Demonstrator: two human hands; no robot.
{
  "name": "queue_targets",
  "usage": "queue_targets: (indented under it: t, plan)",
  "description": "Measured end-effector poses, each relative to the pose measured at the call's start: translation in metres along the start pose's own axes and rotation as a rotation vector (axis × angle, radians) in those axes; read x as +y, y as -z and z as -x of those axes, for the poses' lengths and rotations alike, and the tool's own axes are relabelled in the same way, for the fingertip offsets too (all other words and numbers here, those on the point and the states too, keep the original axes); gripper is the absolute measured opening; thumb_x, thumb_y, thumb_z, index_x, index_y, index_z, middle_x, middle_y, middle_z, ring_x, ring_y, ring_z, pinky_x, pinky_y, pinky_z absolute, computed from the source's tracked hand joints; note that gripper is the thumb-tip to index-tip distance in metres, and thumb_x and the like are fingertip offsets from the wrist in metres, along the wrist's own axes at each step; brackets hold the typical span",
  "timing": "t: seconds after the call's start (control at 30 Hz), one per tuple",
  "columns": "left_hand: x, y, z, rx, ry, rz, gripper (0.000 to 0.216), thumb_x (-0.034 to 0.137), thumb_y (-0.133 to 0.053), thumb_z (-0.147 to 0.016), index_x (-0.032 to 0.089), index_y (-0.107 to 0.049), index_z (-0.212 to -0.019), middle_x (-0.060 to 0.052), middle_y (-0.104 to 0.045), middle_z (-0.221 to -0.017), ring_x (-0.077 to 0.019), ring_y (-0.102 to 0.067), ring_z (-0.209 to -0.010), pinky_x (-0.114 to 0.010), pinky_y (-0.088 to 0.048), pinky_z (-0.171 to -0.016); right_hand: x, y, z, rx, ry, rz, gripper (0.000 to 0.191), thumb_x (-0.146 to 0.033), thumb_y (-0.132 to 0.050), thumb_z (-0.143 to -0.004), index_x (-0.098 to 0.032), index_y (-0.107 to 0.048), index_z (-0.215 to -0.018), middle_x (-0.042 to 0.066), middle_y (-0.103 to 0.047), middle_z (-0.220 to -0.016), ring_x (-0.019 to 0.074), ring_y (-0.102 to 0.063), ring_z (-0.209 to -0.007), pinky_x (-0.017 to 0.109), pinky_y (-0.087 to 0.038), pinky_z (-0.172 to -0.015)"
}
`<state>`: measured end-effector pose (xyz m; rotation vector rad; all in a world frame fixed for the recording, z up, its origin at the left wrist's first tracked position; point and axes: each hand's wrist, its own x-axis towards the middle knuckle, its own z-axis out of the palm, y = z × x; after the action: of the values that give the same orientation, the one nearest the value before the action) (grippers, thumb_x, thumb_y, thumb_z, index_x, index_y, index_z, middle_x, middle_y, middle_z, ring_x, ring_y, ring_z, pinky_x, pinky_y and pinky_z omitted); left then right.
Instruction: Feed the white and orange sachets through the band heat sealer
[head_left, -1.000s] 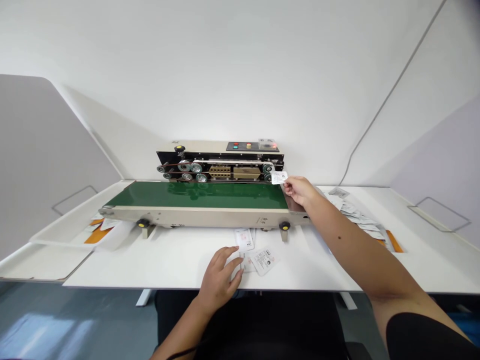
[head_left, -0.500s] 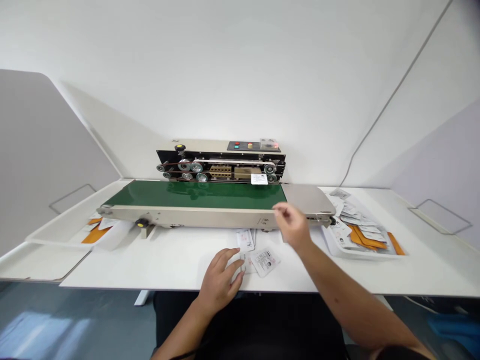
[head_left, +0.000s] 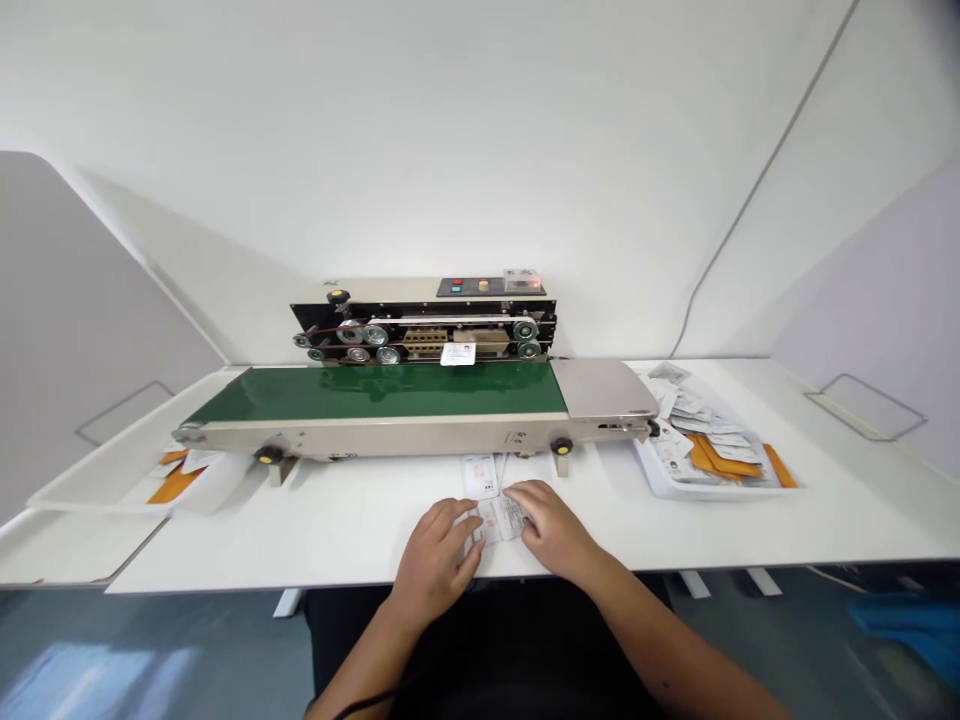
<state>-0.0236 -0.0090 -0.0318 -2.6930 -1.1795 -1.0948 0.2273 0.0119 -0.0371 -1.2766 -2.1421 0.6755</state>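
– Across the bench: white table (head_left: 315, 530), its near edge running straight just under both wrists. What stands on it, biggest first?

– Sealing machine (head_left: 424, 325) against the back wall. Green belt (head_left: 375, 392) in front of it, steel plate (head_left: 600, 388) at the belt's right end. The belt's front rail closes off the far side of the working strip.

– Open room?

– A bare strip of table between the front rail and the near edge. It runs free leftward to the left tray (head_left: 90, 495) at the table's left end. Rightward it runs to the right tray (head_left: 660, 482), heaped with white and orange envelopes (head_left: 712, 450). A black knob (head_left: 560, 446) on the rail juts slightly toward the strip.

– Hands?

– Left hand (head_left: 439, 555): fingers loosely spread, tips resting on the left edge of the packet (head_left: 499, 518), not closed round it. Right hand (head_left: 551, 525): fingers pressed together, laid over the packet's right end. Whether the thumb nips it underneath, cannot tell.

– Packet?

– Small, pale, with dark print too blurred to read. It lies flat on the table between the two hands, close to the near edge and slightly askew. Second packet (head_left: 481, 475) lies just behind it, by the rail. Third packet (head_left: 458, 353) stands upright at the machine's front, along the belt's back edge.
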Motion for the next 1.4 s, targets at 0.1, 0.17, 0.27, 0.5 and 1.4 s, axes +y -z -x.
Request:
queue_targets:
  t: [0.1,0.17,0.27,0.5,1.4]
  plan:
    - [0.0,-0.001,-0.001,-0.007,-0.004,0.0,0.023,0.019,-0.06,-0.098,0.02,-0.065,-0.12,-0.014,-0.068,-0.127,-0.0299,-0.064,-0.113,-0.048,-0.057,-0.096,0.002,-0.004,-0.002,0.106,0.005,0.02,0.073,0.0,-0.05,-0.073,-0.026,-0.064,-0.139,0.01,-0.061,-0.129,0.0301,-0.052,-0.127,0.053,-0.043,-0.113]
    - [0.001,-0.001,-0.003,-0.006,0.0,-0.001,0.025,0.02,-0.061,-0.098,0.02,-0.064,-0.122,-0.014,-0.068,-0.127,-0.03,-0.064,-0.114,-0.048,-0.057,-0.097,0.004,-0.004,-0.001,0.165,-0.009,0.028,0.072,0.002,-0.049,-0.072,-0.025,-0.066,-0.137,0.011,-0.06,-0.122,0.0305,-0.053,-0.122,0.056,-0.043,-0.112]
    - [0.002,0.001,-0.005,-0.034,0.021,0.009,0.032,0.023,-0.061,-0.098,0.021,-0.062,-0.129,-0.013,-0.069,-0.127,-0.0298,-0.065,-0.116,-0.047,-0.057,-0.099,0.004,-0.001,0.0,0.192,-0.027,-0.076,0.069,0.001,-0.049,-0.078,-0.028,-0.064,-0.138,0.01,-0.058,-0.116,0.0282,-0.056,-0.115,0.054,-0.046,-0.109]
    - [-0.005,-0.003,0.001,-0.108,0.062,0.062,0.046,0.038,-0.064,-0.098,0.021,-0.054,-0.139,-0.011,-0.073,-0.112,-0.0277,-0.071,-0.097,-0.042,-0.061,-0.083,-0.011,0.0,0.008,0.015,0.056,-0.412,0.039,-0.021,-0.064,-0.093,-0.028,-0.069,-0.131,0.006,-0.07,-0.117,0.0219,-0.066,-0.107,0.037,-0.053,-0.097]
    - [-0.01,0.001,-0.005,-0.068,0.189,0.287,0.012,0.029,-0.063,-0.099,0.02,-0.069,-0.092,-0.003,-0.07,-0.081,-0.0185,-0.067,-0.073,-0.028,-0.054,-0.067,-0.011,-0.013,0.007,0.24,-0.012,-0.386,0.016,-0.029,-0.065,-0.091,-0.021,-0.069,-0.078,0.001,-0.063,-0.073,0.0165,-0.058,-0.068,0.029,-0.046,-0.065]
